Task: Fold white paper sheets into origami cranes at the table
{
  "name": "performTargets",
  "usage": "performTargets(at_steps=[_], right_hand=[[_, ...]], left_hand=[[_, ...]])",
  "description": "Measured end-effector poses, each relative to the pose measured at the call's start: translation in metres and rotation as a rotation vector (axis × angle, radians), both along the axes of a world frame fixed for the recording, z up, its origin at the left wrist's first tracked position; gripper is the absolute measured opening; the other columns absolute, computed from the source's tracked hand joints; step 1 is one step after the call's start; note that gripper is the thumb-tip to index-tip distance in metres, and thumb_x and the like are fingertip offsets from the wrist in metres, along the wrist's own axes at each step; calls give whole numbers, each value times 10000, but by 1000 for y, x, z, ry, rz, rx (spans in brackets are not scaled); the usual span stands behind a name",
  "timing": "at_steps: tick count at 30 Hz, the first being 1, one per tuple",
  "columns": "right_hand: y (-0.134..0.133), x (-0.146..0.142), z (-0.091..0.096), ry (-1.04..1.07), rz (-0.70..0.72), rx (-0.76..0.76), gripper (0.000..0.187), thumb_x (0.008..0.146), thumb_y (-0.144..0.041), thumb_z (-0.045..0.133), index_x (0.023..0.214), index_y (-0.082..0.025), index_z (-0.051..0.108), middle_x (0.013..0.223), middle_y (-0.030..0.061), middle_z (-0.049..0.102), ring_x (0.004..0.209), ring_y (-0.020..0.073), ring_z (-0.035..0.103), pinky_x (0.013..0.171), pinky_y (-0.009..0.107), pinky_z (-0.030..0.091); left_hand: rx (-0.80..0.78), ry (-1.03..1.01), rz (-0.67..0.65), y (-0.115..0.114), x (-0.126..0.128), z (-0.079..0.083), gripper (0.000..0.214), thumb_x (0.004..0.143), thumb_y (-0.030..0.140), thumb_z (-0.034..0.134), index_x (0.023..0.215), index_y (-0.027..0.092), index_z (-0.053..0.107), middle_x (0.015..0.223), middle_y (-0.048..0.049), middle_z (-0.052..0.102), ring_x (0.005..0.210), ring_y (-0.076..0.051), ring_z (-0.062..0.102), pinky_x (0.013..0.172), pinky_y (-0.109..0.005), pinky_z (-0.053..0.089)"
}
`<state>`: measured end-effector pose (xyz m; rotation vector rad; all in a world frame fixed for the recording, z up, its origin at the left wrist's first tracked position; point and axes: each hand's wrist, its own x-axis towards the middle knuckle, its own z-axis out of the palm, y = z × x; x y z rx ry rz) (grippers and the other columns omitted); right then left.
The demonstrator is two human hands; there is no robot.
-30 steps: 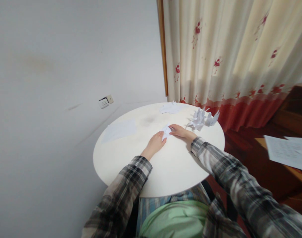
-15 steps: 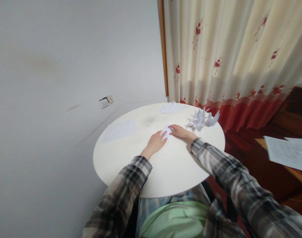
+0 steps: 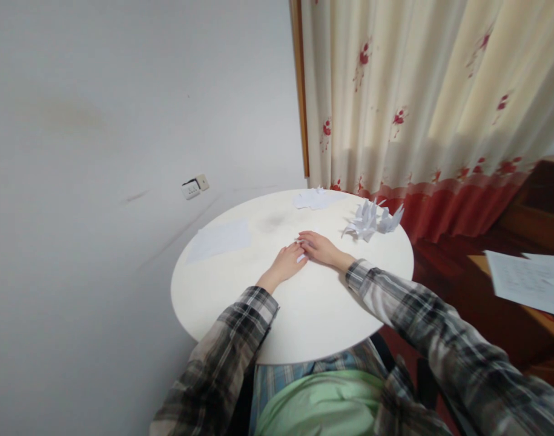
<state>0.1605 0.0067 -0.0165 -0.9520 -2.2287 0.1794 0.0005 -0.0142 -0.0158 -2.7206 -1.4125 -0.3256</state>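
Observation:
A small piece of folded white paper (image 3: 301, 258) lies near the middle of the round white table. Only slivers of it show, since my fingers cover most of it. My left hand (image 3: 284, 265) rests on the paper from the left, fingers pressing it against the tabletop. From the right, my right hand (image 3: 321, 247) reaches over it with bent fingers touching the same paper, right beside the left fingertips. The exact grip of the fingertips is hidden under the hands.
White folded paper shapes with pointed tips (image 3: 365, 221) stand on the table's right side. Flat white sheets (image 3: 222, 239) lie at the left, and more paper (image 3: 313, 198) at the back. A wall (image 3: 99, 242) borders the left, and curtains (image 3: 417, 121) hang behind.
My right hand has moved a little left and nearer to me, closing over the paper next to my left hand. Less of the paper shows now. The left hand has hardly moved.

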Motion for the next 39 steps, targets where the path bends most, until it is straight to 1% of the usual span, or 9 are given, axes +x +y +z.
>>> performTargets(at_steps=[3, 5, 10, 14, 20, 26, 32, 36, 39], right_hand=[[0, -6, -3, -64, 101, -60, 379, 904, -294, 282, 1170, -146, 508, 1223, 96, 518, 1145, 144, 457, 1001, 321, 336], [4, -7, -6, -109, 119, -85, 446, 908, -346, 257, 1205, -98, 479, 1243, 135, 500, 1171, 169, 441, 1011, 338, 329], [15, 0, -10, -193, 87, -107, 572, 892, -476, 219, 1255, -93, 440, 1301, 147, 446, 1233, 210, 378, 1038, 380, 291], [18, 5, -8, -268, 13, -129, 596, 888, -493, 219, 1270, -86, 428, 1323, 148, 417, 1260, 225, 337, 1058, 385, 255], [23, 13, -8, -335, -103, -154, 541, 901, -426, 262, 1266, -65, 432, 1343, 163, 379, 1275, 238, 307, 1059, 387, 243], [23, 18, -10, -299, -125, -43, 406, 908, -282, 295, 1188, -82, 511, 1269, 143, 482, 1229, 190, 387, 1041, 334, 275], [20, 18, -8, -278, -192, -18, 334, 886, -238, 353, 1133, -119, 544, 1196, 117, 547, 1155, 169, 460, 972, 290, 336], [15, 17, -4, -280, -238, -15, 297, 880, -237, 369, 1087, -147, 563, 1123, 95, 587, 1094, 165, 495, 933, 287, 342], [13, 16, -2, -285, -250, -24, 286, 878, -247, 377, 1056, -145, 576, 1088, 91, 600, 1038, 171, 520, 911, 291, 343]], left_hand=[[-40, -1, -8, -2, 3, 3, 320, 855, 321, 383, 1060, 172, 579, 1220, -85, 524, 1158, -202, 432, 1002, -387, 321], [-41, 5, -10, -4, 3, 4, 334, 865, 326, 358, 1044, 162, 588, 1220, -98, 518, 1178, -207, 410, 1012, -393, 305], [-59, 12, -47, -4, 1, 2, 366, 879, 364, 312, 1087, 199, 564, 1330, -82, 410, 1262, -203, 304, 1036, -425, 258], [-65, 18, -54, -3, 1, 1, 391, 883, 385, 293, 1169, 222, 504, 1370, -76, 361, 1279, -196, 278, 1044, -431, 231], [-125, 45, -10, -6, 1, 5, 501, 879, 451, 251, 1286, 188, 383, 1412, -101, 296, 1312, -228, 220, 1057, -435, 187], [-118, 31, -36, -6, -1, 4, 543, 872, 489, 225, 1337, 217, 295, 1434, -67, 254, 1325, -218, 189, 1065, -427, 171], [14, 37, -52, -8, 0, 4, 498, 865, 322, 293, 1333, 150, 299, 1408, -79, 310, 1324, -181, 196, 1087, -403, 136], [16, 49, -44, -6, 0, 2, 484, 840, 194, 272, 1308, 90, 339, 1393, -108, 331, 1300, -168, 263, 1079, -346, 195], [20, 32, -48, -4, 0, 0, 471, 841, 185, 267, 1285, 62, 368, 1370, -125, 365, 1279, -157, 308, 1066, -297, 227]])
